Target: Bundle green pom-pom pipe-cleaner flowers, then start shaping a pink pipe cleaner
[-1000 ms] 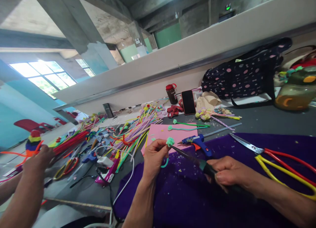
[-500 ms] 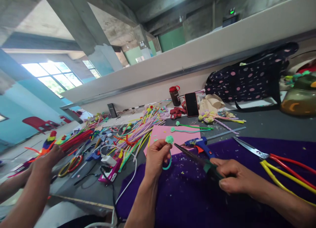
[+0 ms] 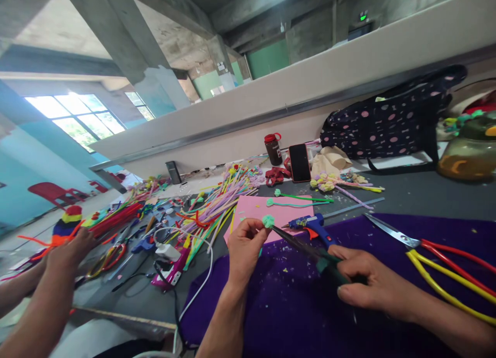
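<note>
My left hand [image 3: 245, 250] pinches a mint-green pipe-cleaner flower [image 3: 267, 221] between thumb and fingertips, its fuzzy head showing above them. Most of its stem is hidden behind the hand. In my right hand [image 3: 368, 281] are dark-bladed scissors [image 3: 297, 243] with dark green handles, pointing left. Their tip meets the lower right edge of the flower head; whether it is cutting I cannot tell. Beneath both hands lies a purple cloth [image 3: 287, 311]. Behind them, two green-headed pipe-cleaner stems [image 3: 300, 204] rest across a pink sheet [image 3: 248, 205].
A blue glue gun [image 3: 310, 222] lies behind the scissors. Large scissors [image 3: 414, 243] with red and yellow handles lie right. Pipe cleaners [image 3: 228, 192], a power strip [image 3: 172, 270] and cables crowd the left. Another person's hand [image 3: 75, 247] holds a striped piece. A phone [image 3: 299, 163] stands behind.
The scissors tip has moved left and now touches the flower head. The flower's looped stem has gone out of sight behind my left hand. The other person's hands have shifted slightly left.
</note>
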`<state>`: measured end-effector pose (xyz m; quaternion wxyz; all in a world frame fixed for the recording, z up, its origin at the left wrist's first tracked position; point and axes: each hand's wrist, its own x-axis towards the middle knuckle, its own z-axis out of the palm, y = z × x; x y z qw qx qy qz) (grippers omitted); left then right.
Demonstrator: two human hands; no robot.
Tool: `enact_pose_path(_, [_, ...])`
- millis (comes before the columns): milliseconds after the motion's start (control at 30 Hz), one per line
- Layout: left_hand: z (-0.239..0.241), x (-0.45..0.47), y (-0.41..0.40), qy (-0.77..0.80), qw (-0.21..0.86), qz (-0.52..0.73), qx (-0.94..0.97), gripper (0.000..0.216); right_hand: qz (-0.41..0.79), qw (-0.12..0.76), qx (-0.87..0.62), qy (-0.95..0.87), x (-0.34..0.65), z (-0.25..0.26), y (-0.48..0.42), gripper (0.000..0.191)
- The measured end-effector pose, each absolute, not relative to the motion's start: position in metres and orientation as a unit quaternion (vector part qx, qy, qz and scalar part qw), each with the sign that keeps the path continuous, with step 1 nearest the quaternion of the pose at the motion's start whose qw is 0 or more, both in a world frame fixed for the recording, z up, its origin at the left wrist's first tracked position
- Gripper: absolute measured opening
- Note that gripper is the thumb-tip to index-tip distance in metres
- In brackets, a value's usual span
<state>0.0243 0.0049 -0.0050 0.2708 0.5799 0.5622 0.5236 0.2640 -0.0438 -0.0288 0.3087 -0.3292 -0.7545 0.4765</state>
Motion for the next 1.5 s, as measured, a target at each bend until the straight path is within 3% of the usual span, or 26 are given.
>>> enact_pose_path(400, [-0.0098, 0.0229, 0.0044, 0.568, 0.271, 0.512, 0.584, 0.017, 0.476, 0.310, -0.335, -0.752, 0.2645, -0.0309, -0.0417, 0.040])
enact_pose_path(1033, [-0.0098, 0.0237, 0.0013, 0.586, 0.115, 0.480, 0.642, 0.013, 0.479, 0.300, -0.335, -0.754, 0.2652, -0.0354, -0.0417, 0.038])
enact_pose_path(1500, [-0.0089, 0.0250, 0.0035, 0.568, 0.247, 0.484, 0.618, 0.017, 0.465, 0.299, -0.333, -0.764, 0.2651, -0.0344, -0.0417, 0.034])
